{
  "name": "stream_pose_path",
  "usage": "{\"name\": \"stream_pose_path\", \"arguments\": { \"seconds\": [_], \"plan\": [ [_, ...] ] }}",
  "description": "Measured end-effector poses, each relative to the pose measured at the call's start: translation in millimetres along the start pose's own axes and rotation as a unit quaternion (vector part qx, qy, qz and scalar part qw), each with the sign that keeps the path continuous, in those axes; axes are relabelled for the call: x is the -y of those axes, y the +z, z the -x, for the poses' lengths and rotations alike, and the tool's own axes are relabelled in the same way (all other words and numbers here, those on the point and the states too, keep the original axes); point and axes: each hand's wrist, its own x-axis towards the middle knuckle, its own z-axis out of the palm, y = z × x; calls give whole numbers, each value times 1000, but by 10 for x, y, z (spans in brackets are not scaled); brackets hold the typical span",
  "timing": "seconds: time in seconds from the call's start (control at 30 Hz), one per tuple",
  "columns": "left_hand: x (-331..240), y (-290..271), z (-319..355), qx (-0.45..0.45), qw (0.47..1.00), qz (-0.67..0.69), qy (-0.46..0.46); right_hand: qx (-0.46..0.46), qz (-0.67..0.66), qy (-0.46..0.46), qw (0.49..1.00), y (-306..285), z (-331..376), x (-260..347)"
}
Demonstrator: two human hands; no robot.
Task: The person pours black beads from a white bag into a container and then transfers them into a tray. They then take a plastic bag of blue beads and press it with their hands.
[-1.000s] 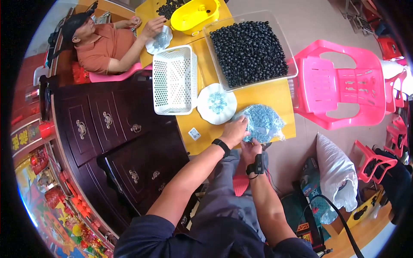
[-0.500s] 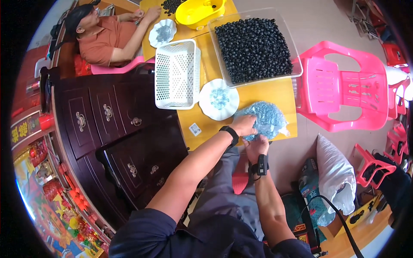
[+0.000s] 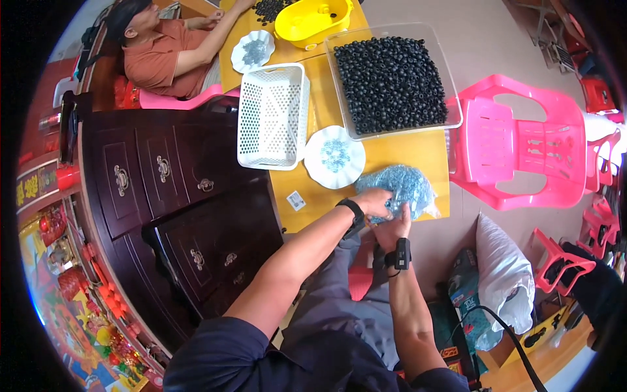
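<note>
At the near end of the yellow table lies a clear plastic bag (image 3: 406,184), full of small bluish pieces too tiny to name. My left hand (image 3: 374,203) grips the bag's near left side with bent fingers. From below, my right hand (image 3: 393,227) holds the bag's near edge, its thumb pressed up against the plastic. Just beyond the bag sits a white scalloped plate (image 3: 315,168) with more of the bluish pieces heaped in its middle. Both wrists carry black bands.
A white perforated basket (image 3: 247,140) stands left of the plate. Behind is a clear tub (image 3: 453,108) of black ring-like parts, with a yellow basin (image 3: 297,29) farther back. A co-worker (image 3: 173,55) sits far left. Right of the table is a pink chair (image 3: 486,144); dark drawers (image 3: 183,163) stand left.
My head view has shifted slightly, so the table things sit a little lower. My right thumb has moved up onto the bag, and the co-worker's arm reaches farther out.
</note>
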Motion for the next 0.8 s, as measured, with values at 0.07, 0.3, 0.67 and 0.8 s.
{"name": "stream_pose_path", "arguments": {
  "seconds": [0.07,0.3,0.67,0.8],
  "plan": [
    [43,58,23,-29,997,-66,33,6,0,-2,1000,18,-21,-30],
    [102,184,84,-102,992,-31,69,31,-10,32,999,-34,-109,-58],
    [330,176,343,-210,964,114,119,-114,-95,-25,989,228,-168,-233],
    [268,-52,442,-176,960,177,128,-84,-149,-43,984,171,-140,-272]
  ]
}}
